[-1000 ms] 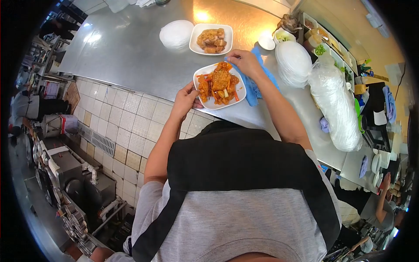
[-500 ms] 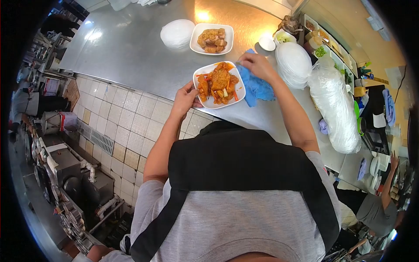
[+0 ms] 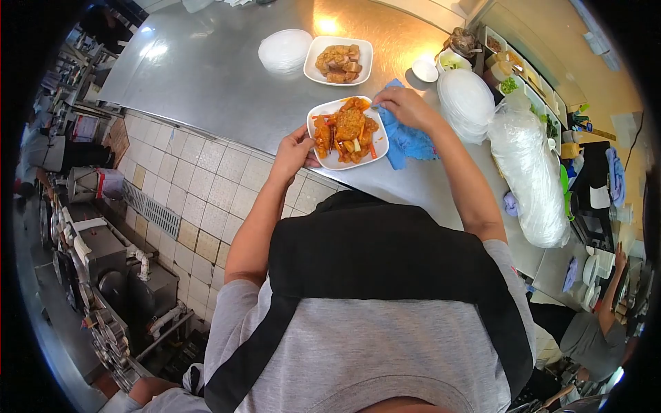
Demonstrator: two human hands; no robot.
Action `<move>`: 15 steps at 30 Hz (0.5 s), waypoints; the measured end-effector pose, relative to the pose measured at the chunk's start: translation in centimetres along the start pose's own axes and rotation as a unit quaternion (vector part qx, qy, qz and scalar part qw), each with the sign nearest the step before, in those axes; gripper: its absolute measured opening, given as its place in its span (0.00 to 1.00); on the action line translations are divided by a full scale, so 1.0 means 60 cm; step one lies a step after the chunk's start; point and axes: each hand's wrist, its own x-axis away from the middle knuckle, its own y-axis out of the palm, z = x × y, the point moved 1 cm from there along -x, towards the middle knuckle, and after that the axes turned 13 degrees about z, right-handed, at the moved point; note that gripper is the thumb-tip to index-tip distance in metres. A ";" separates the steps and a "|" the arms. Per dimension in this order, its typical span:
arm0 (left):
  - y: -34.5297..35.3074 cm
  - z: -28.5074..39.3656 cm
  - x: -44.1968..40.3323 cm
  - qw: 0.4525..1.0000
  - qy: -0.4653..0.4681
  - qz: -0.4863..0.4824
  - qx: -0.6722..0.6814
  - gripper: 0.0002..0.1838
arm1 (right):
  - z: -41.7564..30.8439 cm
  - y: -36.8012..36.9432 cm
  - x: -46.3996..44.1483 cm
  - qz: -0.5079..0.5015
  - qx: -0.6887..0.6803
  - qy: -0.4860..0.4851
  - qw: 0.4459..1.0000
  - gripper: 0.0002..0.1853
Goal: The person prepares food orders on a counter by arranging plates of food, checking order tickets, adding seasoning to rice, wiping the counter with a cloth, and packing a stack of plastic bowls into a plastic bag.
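In the head view, a white square dish point(image 3: 337, 162) holds saucy orange-brown food with red and pale vegetable strips. My left hand point(image 3: 297, 153) grips its left edge, thumb at the rim and fingers underneath. At the dish's upper right rim is my right hand point(image 3: 406, 109), its fingertips pinched together on what looks like a corner of a blue cloth point(image 3: 406, 143). Most of that cloth lies crumpled on the counter below the hand. Behind the dish stands a second white dish point(image 3: 310, 69) with sliced browned meat.
White lids point(image 3: 284, 49) are stacked on the steel counter point(image 3: 200, 82), with another stack of white lids point(image 3: 466, 100) at right. A long plastic-wrapped bundle point(image 3: 527, 179) and ingredient trays line the right side. Another person point(image 3: 595, 337) is at far right.
My right hand has come slightly down and left, its fingertips now against the dish's rim. My left hand keeps its hold. The whole view has shifted slightly.
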 end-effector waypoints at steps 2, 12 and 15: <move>-0.002 -0.002 -0.003 1.000 -0.001 0.001 0.001 0.25 | -0.001 0.015 -0.001 0.002 0.055 -0.047 0.997 0.08; -0.007 -0.005 -0.018 1.000 0.001 -0.017 -0.013 0.24 | 0.026 -0.079 0.035 -0.203 0.162 0.103 0.960 0.10; -0.010 -0.005 -0.023 1.000 -0.001 -0.018 -0.019 0.25 | -0.024 -0.073 0.092 -0.152 0.249 0.165 0.942 0.09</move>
